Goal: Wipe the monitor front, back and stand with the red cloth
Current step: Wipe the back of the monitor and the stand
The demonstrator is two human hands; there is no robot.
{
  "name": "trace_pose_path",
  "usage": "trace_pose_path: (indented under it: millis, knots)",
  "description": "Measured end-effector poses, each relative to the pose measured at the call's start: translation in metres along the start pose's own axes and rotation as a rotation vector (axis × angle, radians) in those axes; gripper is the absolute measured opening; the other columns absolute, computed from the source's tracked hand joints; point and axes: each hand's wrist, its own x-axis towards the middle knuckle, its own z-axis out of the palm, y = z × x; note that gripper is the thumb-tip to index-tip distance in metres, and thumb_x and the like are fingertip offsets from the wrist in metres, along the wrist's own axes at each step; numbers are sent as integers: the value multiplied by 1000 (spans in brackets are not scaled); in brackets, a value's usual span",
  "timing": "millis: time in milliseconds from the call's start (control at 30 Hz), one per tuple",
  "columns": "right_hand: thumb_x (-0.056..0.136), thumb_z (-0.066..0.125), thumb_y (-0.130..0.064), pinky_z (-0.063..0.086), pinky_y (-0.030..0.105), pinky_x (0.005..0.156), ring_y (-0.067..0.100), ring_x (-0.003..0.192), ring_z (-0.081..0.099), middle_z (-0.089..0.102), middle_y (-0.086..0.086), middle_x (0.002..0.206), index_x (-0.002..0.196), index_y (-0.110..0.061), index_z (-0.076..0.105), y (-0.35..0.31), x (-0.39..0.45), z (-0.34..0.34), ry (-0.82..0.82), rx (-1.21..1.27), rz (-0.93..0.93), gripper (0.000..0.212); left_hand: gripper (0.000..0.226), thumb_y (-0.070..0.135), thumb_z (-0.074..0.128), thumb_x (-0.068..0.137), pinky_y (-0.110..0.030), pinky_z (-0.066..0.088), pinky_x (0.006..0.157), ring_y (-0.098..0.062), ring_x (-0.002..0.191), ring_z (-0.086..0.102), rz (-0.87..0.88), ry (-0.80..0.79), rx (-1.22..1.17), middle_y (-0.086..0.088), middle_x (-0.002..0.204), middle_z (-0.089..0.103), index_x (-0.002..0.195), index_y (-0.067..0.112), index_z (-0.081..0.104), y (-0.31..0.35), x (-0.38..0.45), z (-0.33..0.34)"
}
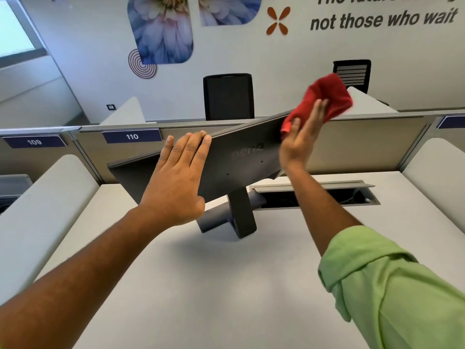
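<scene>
A dark grey monitor (241, 152) stands on the white desk (226, 285) with its back panel turned toward me and its screen hidden. Its stand (241, 212) rises from a flat base below. My left hand (180, 180) lies flat on the back panel, with the fingertips hooked over the top edge. My right hand (300, 139) presses the red cloth (324, 102) against the upper right part of the back; the cloth bulges above the top edge.
An open cable tray (327, 195) is set into the desk behind the stand. Grey partitions labelled 109 and 110 (132, 136) run across the back. White side dividers (50, 197) flank the desk. Two black chairs (227, 96) stand beyond the partition.
</scene>
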Motion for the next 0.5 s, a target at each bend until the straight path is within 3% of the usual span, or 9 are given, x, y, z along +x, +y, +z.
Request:
trace_pose_path:
  millis: [67, 100, 167, 233, 300, 400, 500]
  knots:
    - [106, 39, -33, 7, 12, 123, 35, 162, 13, 10, 23, 174, 163, 2, 21, 3, 15, -2, 44, 158, 212, 70, 117, 33, 69, 74, -48, -12, 124, -21, 154, -19, -3, 14, -4, -1, 169, -12, 161, 21, -9, 2, -1, 0]
    - [105, 41, -35, 6, 7, 120, 32, 162, 11, 8, 21, 174, 164, 1, 19, 0, 17, -2, 58, 197, 279, 72, 117, 33, 68, 73, -48, -12, 124, -22, 154, -19, -7, 20, -7, -1, 169, -12, 161, 21, -8, 3, -1, 1]
    - [103, 44, -38, 7, 16, 125, 31, 162, 11, 9, 20, 175, 164, -1, 22, -14, 5, 2, 44, 193, 262, 75, 117, 34, 69, 73, -49, -11, 124, -22, 154, -19, -15, 26, -11, -1, 169, -11, 161, 21, -8, 3, -2, 1]
    - [103, 49, -31, 11, 37, 132, 33, 162, 15, 15, 20, 174, 162, 1, 28, -32, -27, 9, -10, 125, 65, 70, 117, 34, 68, 73, -49, -11, 124, -22, 154, -19, -16, 23, -6, -1, 169, -11, 161, 20, -8, 2, -2, 2]
    - [105, 53, -23, 12, 53, 131, 31, 162, 16, 13, 10, 174, 162, -2, 29, -49, -74, 17, -158, 42, -144, 65, 118, 33, 69, 72, -49, -11, 124, -22, 154, -18, -11, 22, 0, -1, 169, -10, 161, 20, -8, 1, -2, 2]
    - [108, 53, -31, 14, 55, 131, 31, 163, 12, 5, -2, 175, 166, -8, 17, -53, -110, 20, -308, -27, -246, 72, 120, 32, 70, 71, -47, -11, 125, -20, 154, -18, -10, 13, -2, -1, 169, -10, 160, 20, -9, 1, -2, 1]
    - [107, 47, -35, 10, 39, 132, 32, 162, 15, 11, 13, 175, 165, 1, 16, -33, -75, 21, -151, 2, -65, 74, 118, 31, 69, 72, -47, -11, 125, -21, 154, -17, 0, 17, -4, -1, 169, -9, 161, 20, -8, 1, -1, 0]
